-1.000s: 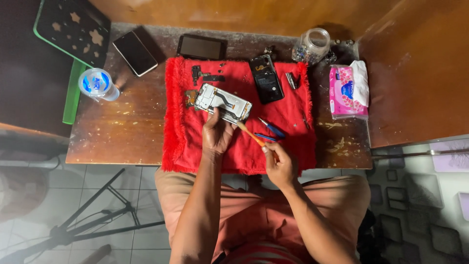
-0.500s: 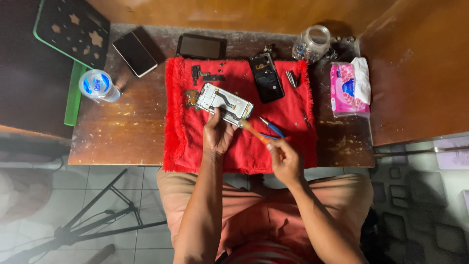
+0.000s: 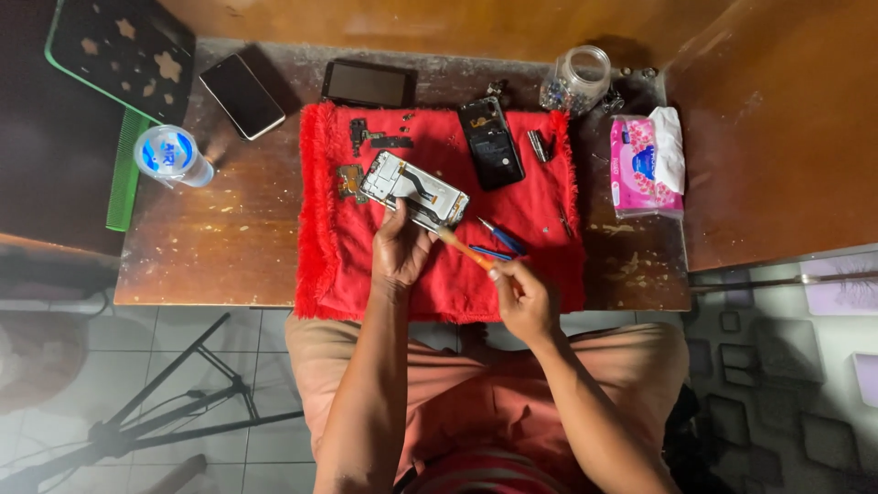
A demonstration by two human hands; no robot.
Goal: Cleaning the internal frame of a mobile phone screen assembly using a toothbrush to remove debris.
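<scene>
While the wooden table is seen from above, a red cloth is spread on its middle. On the cloth, an opened phone frame is lain tilted, and it is pressed at its near edge by the left hand, whose fingers are curled on it. A black phone back is placed beyond, apart from it. An orange-handled screwdriver is gripped by the right hand, closed around the handle, with the tip pointed at the frame's near corner. Blue tweezers are lying just beside the screwdriver.
</scene>
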